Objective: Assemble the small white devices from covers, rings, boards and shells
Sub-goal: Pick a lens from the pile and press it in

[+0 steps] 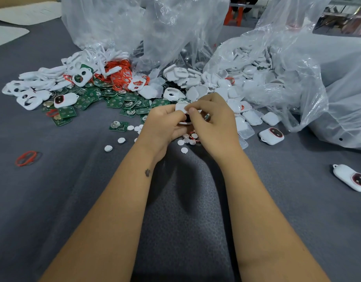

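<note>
Both hands meet at the middle of the grey table around one small white device (181, 108). My left hand (165, 125) grips it from the left and below; my right hand (212, 121) pinches its top edge with thumb and fingers. Most of the device is hidden by the fingers. Green boards (118, 125) lie scattered to the left, red rings (120, 76) and white covers (29, 98) behind them. White shells (250, 117) spill from a bag at the right. Small white round discs (108, 148) lie under the hands.
Large clear plastic bags (287, 64) stand at the back and right. Assembled devices lie at the right (271, 136), far right (350, 177) and left (66, 99). A loose red ring (26, 158) lies alone at the left.
</note>
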{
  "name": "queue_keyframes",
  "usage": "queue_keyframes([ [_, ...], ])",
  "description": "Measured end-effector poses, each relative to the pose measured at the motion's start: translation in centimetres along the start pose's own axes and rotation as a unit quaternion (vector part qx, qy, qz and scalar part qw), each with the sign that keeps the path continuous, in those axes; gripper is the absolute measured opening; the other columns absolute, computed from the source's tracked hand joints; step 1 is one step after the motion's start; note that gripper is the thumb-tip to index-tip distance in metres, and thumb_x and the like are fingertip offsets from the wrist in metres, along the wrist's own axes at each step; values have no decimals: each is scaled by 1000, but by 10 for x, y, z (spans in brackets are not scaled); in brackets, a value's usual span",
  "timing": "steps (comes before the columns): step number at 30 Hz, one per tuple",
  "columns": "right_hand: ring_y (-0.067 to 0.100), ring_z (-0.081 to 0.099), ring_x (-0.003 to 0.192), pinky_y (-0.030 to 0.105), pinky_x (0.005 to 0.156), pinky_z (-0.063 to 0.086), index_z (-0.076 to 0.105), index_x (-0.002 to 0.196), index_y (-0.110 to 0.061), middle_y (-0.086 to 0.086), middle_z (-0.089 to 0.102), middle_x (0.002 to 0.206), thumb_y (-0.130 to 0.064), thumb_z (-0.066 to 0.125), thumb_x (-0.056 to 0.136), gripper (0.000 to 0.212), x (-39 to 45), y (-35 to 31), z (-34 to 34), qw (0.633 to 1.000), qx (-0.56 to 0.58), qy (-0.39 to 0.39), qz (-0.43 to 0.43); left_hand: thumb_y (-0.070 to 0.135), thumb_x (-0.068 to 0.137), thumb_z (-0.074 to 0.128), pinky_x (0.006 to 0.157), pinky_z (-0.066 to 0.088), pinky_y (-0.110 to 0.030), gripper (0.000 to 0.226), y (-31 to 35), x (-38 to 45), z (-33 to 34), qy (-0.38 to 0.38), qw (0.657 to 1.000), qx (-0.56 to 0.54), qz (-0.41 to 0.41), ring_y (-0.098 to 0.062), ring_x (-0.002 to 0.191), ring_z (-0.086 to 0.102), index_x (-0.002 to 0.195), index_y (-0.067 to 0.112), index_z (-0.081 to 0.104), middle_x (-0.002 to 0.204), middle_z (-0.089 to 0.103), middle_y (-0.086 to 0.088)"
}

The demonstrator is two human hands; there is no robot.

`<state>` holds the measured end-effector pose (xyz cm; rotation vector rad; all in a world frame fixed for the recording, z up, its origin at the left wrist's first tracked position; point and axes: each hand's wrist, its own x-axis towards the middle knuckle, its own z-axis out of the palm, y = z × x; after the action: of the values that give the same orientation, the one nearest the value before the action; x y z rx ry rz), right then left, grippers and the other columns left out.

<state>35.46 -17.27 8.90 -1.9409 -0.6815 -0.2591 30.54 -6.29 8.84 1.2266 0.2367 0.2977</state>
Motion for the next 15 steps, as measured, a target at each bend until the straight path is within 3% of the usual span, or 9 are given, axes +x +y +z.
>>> queue_keyframes([
  [3, -1, 58, 82, 11, 70, 41, 73, 89, -21, -7, 62, 94, -15, 57, 88, 17, -1, -5, -2, 997, 73, -4, 21, -11, 87, 44, 67, 58, -24, 30, 1, 2, -1, 21, 999, -34, -14, -19, 77, 73, 82, 3, 70, 82, 74, -12],
  [5, 0, 57, 81, 14, 71, 41, 70, 87, -25, -9, 61, 91, -15, 54, 88, 19, 0, -5, -8, 995, 73, 39, 46, -12, 88, 44, 66, 57, -23, 26, 1, 4, -3, 37, 997, -66, -23, -21, 77, 73, 85, -2, 67, 80, 74, -13],
  [8, 18, 56, 96, 31, 77, 41, 67, 97, -20, 1, 60, 103, -14, 49, 85, 23, 5, 5, -28, 979, -130, 111, 114, -11, 91, 43, 67, 58, -23, 20, 1, 5, -8, 42, 993, -108, -27, -26, 80, 74, 90, -7, 63, 80, 74, -17],
  [11, 37, 46, 115, 40, 92, 36, 59, 115, -11, 16, 52, 123, -16, 50, 82, 35, 5, 17, -46, 921, -314, 53, 224, -9, 92, 45, 67, 58, -23, 18, 2, 6, -10, 44, 991, -124, -27, -28, 82, 74, 94, -8, 63, 81, 74, -18],
  [13, 38, 43, 117, 41, 96, 33, 53, 120, -9, 18, 51, 126, -20, 50, 84, 38, 2, 22, -47, 895, -370, -4, 251, -8, 92, 46, 67, 58, -24, 18, 1, 6, -10, 44, 991, -124, -26, -28, 82, 74, 93, -7, 64, 81, 74, -18],
  [15, 37, 48, 107, 40, 87, 37, 54, 115, -7, 18, 57, 118, -19, 49, 89, 29, 2, 26, -46, 903, -368, 7, 220, -8, 92, 46, 68, 58, -24, 18, 1, 7, -10, 45, 992, -118, -26, -28, 82, 74, 92, -6, 64, 81, 74, -17],
])
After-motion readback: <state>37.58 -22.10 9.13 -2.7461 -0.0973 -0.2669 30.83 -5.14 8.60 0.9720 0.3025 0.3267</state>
